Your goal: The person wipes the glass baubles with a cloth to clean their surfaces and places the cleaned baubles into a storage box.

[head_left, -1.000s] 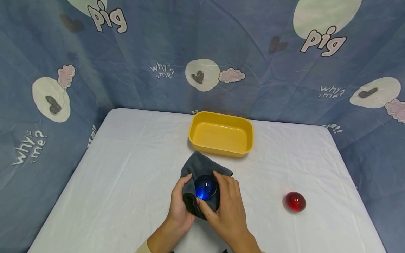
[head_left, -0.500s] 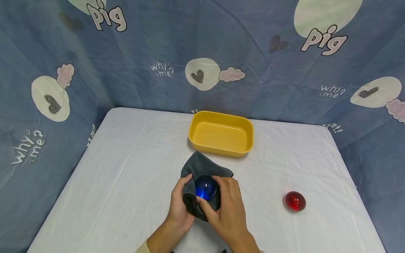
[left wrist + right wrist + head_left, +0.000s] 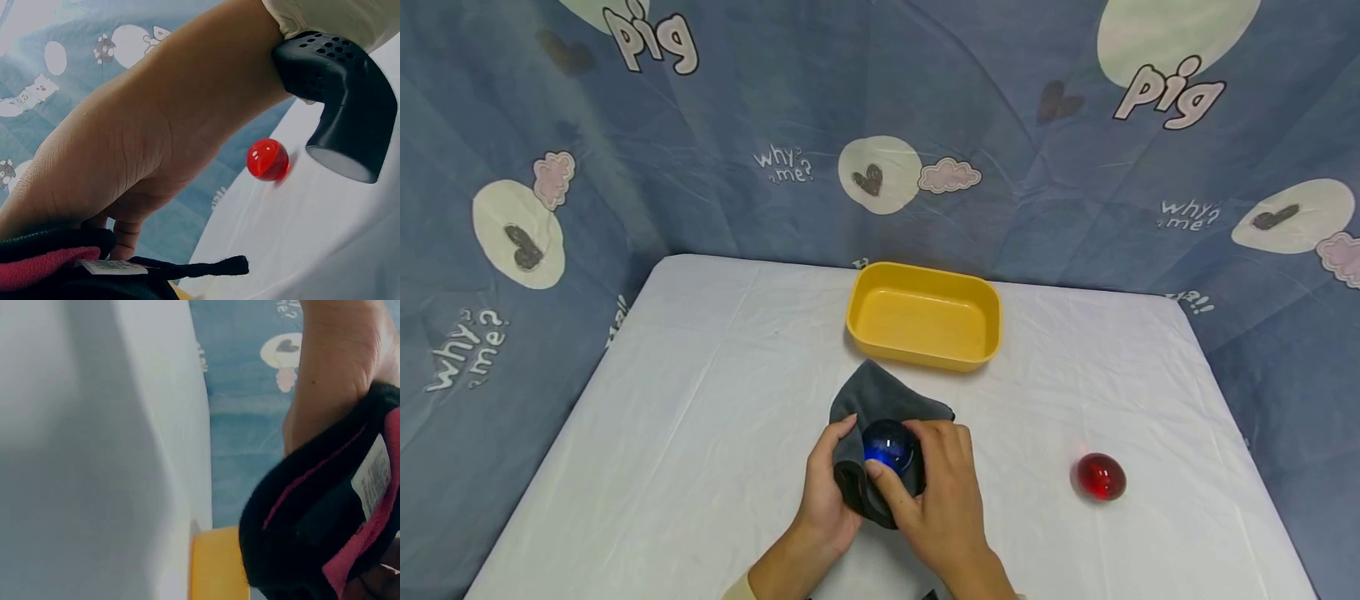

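A clear blue glass ball (image 3: 888,444) sits in a folded dark grey cloth (image 3: 868,396) between the hands in the head view. From the left, my left hand (image 3: 829,487) grips the cloth, its thumb over the fold beside the ball. My right hand (image 3: 936,492) holds the ball from the right, thumb at its near side and fingertips on its far right side. The left wrist view shows the cloth's black and pink edge (image 3: 56,265) under the right hand (image 3: 119,150). In the right wrist view the bunched cloth (image 3: 312,500) hides the ball.
A clear red ball (image 3: 1101,477) rests on the white-covered table (image 3: 700,467) to the right. Beyond the cloth stands a yellow rectangular tray (image 3: 925,360). A blue printed curtain (image 3: 737,217) hangs behind the table. A black wrist camera (image 3: 337,100) is strapped on the right wrist.
The right thumb has slid slightly up over the blue ball's near side, and its bright blue glint has shrunk. The cloth has shifted very slightly toward me; the red ball and tray have stayed put.
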A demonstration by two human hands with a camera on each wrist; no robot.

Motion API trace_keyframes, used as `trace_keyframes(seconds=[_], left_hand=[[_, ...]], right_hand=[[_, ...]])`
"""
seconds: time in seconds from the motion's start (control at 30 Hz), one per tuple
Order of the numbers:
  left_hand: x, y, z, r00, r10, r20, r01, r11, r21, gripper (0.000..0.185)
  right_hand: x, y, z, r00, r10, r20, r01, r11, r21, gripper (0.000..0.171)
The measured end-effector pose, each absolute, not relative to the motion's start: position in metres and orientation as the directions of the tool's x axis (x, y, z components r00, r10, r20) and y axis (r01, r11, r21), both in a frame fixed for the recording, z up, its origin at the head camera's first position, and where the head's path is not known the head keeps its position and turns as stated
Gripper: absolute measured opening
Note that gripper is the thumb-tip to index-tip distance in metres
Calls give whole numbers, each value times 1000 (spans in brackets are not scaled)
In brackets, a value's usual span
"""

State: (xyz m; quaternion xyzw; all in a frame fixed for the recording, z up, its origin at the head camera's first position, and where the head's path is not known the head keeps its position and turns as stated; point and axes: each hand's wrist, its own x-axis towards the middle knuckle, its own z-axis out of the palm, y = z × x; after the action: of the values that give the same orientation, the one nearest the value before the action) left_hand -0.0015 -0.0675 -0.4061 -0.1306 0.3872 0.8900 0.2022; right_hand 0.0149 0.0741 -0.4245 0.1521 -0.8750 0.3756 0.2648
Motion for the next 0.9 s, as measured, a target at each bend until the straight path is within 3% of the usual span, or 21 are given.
trace_keyframes(seconds=[0.4,0.63,0.9], left_hand=[[-3,-67,-407,-888,258,-381,-454,-623,637,48],[-4,-70,-408,-895,253,-366,-438,-648,623,43],[-4,-69,-408,-895,257,-364,-440,-637,633,44]], right_hand=[[16,74,-429,-842,-71,535,-430,687,-586,52],[19,74,-432,-833,-109,542,-465,667,-581,77],[17,74,-431,-797,-91,597,-506,641,-577,65]])
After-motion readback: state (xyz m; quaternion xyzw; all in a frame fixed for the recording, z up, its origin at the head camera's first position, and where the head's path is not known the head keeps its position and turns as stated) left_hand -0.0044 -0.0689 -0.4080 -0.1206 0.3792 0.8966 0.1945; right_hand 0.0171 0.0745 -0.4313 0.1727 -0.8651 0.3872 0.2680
